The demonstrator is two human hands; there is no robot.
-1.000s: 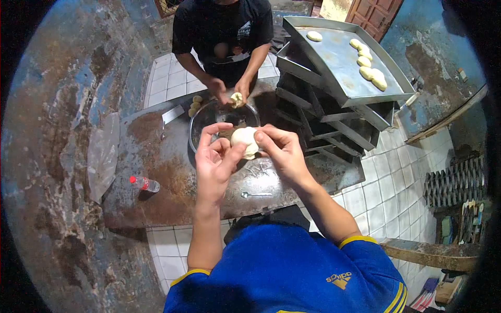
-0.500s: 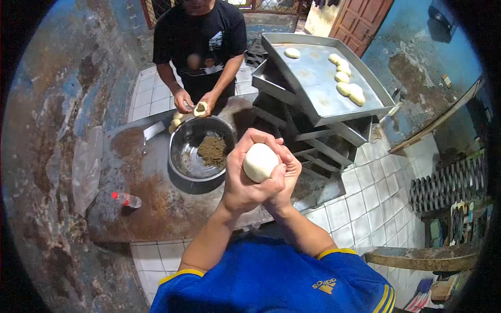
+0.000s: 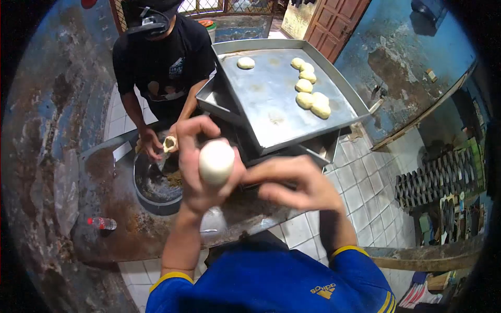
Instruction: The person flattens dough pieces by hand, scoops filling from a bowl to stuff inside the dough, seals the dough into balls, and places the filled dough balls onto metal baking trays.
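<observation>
A smooth white dough ball (image 3: 216, 162) rests in my left hand (image 3: 195, 175), whose fingers curl around it over the table's near side. My right hand (image 3: 297, 185) is just to the right, blurred by motion, with its fingers apart and nothing seen in it. Beyond my left hand is a metal bowl (image 3: 143, 194) with brown filling (image 3: 174, 179), partly hidden by my arm and hand. Several dough balls (image 3: 304, 85) lie on the top metal tray (image 3: 261, 99), most in a row on its right side and one at the upper left.
Across the table (image 3: 104, 240), a co-worker (image 3: 162, 68) in black holds an opened dough piece (image 3: 169, 144) above the bowl. A bottle with a red cap (image 3: 102, 223) stands on the left. More trays are stacked under the top one. A spoon (image 3: 209, 230) lies near the front edge.
My hands were together around the dough ball; now my right hand is apart, to the right, and my left hand holds the ball. The view has shifted right, towards the trays.
</observation>
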